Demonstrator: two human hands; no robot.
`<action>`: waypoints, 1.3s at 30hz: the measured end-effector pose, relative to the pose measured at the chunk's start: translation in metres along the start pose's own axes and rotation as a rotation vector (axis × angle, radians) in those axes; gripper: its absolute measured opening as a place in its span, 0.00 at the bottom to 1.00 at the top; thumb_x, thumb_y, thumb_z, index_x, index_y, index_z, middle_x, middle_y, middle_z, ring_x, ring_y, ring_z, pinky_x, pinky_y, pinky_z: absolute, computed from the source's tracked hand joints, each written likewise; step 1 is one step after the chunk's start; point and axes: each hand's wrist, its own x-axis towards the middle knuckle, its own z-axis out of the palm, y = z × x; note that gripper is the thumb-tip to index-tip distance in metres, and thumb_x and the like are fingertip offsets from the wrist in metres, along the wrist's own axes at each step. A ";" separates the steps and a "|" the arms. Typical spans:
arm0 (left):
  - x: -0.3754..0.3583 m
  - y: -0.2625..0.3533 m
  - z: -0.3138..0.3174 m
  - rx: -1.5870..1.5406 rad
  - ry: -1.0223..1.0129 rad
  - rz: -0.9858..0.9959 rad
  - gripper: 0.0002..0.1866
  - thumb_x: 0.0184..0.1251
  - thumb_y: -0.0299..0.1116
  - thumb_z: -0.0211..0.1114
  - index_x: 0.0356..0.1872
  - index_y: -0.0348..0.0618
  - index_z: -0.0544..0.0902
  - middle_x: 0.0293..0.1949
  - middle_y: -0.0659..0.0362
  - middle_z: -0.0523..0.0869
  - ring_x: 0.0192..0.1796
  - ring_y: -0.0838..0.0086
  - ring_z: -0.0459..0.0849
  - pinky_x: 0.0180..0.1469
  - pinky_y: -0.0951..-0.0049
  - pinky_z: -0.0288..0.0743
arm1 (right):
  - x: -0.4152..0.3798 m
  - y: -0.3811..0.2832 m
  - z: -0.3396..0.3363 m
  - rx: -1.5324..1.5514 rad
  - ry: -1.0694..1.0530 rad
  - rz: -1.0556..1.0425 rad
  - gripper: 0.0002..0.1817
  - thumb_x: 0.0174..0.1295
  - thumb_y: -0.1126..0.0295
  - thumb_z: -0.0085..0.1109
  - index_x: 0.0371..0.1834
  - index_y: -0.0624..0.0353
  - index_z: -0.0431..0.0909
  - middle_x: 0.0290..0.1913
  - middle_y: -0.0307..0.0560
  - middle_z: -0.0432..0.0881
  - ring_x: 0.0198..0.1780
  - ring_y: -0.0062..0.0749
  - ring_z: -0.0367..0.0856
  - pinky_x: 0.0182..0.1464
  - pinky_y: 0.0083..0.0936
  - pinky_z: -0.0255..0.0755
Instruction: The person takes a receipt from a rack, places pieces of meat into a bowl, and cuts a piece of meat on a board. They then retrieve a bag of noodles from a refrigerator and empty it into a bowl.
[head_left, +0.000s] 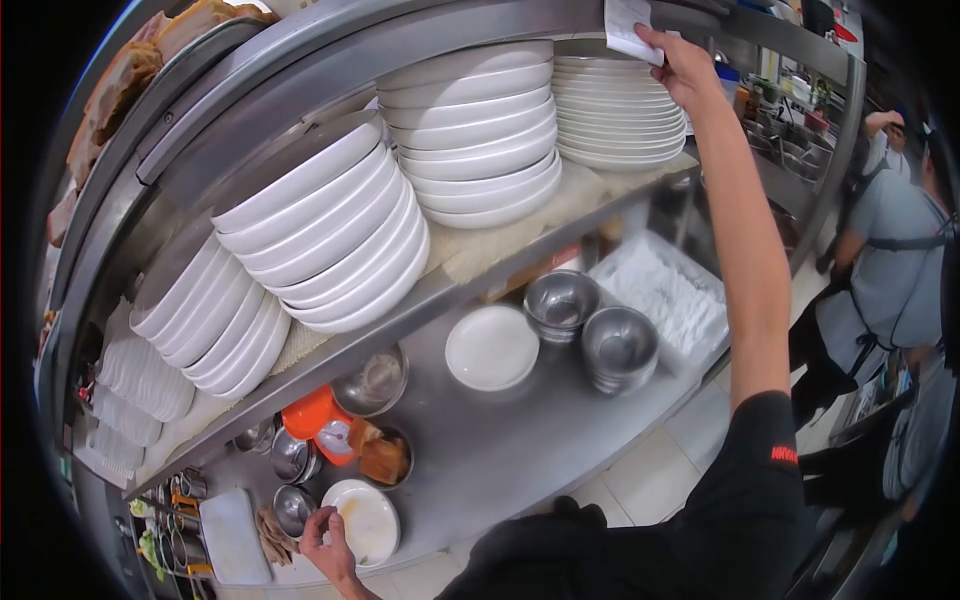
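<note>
My right hand (685, 68) is raised to the upper right with the arm stretched out, pinching a white paper slip (632, 30) at the metal rail above the shelf. Below it stands a stack of flat white plates (615, 115). At the lower left, my left hand (328, 545) hovers by the rim of a white plate (368, 525) with yellowish residue on it. Its fingers are loosely curved and apart, and I see nothing in them. A small metal bowl (294, 510) sits just beyond those fingers.
Stacks of deep white bowls (330, 230) line the shelf (470, 260). On the steel counter (480, 460) are a white plate (492, 347), metal bowls (620, 345), an orange scale (335, 440), brown food pieces (382, 460) and a white board (235, 535). Other people (890, 260) stand at right.
</note>
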 end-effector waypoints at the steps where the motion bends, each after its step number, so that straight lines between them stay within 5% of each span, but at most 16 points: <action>1: -0.002 0.004 0.005 -0.017 -0.007 -0.008 0.09 0.58 0.29 0.66 0.35 0.33 0.83 0.30 0.58 0.84 0.32 0.76 0.79 0.41 0.75 0.73 | -0.018 -0.002 0.004 0.058 -0.062 -0.041 0.18 0.53 0.63 0.72 0.41 0.60 0.79 0.34 0.35 0.80 0.33 0.16 0.73 0.29 0.18 0.62; 12: 0.003 0.052 0.052 -0.029 -0.120 0.104 0.07 0.56 0.26 0.67 0.34 0.33 0.85 0.28 0.57 0.85 0.31 0.77 0.80 0.38 0.77 0.74 | -0.126 -0.023 0.052 0.323 -0.302 -0.228 0.15 0.58 0.63 0.69 0.42 0.58 0.78 0.35 0.33 0.82 0.34 0.11 0.75 0.31 0.14 0.62; 27: -0.005 0.021 0.020 -0.063 -0.073 0.012 0.07 0.57 0.28 0.67 0.33 0.33 0.85 0.28 0.56 0.87 0.30 0.76 0.81 0.38 0.76 0.74 | -0.197 -0.034 0.168 0.432 -0.546 -0.219 0.10 0.62 0.65 0.65 0.42 0.56 0.77 0.35 0.34 0.82 0.32 0.11 0.74 0.30 0.13 0.64; 39: -0.006 -0.006 0.006 -0.098 -0.119 -0.039 0.08 0.59 0.29 0.67 0.33 0.33 0.86 0.28 0.54 0.87 0.29 0.75 0.81 0.36 0.76 0.75 | -0.220 -0.042 0.231 0.241 -0.455 -0.116 0.16 0.56 0.63 0.70 0.37 0.66 0.80 0.29 0.44 0.84 0.23 0.20 0.78 0.21 0.15 0.67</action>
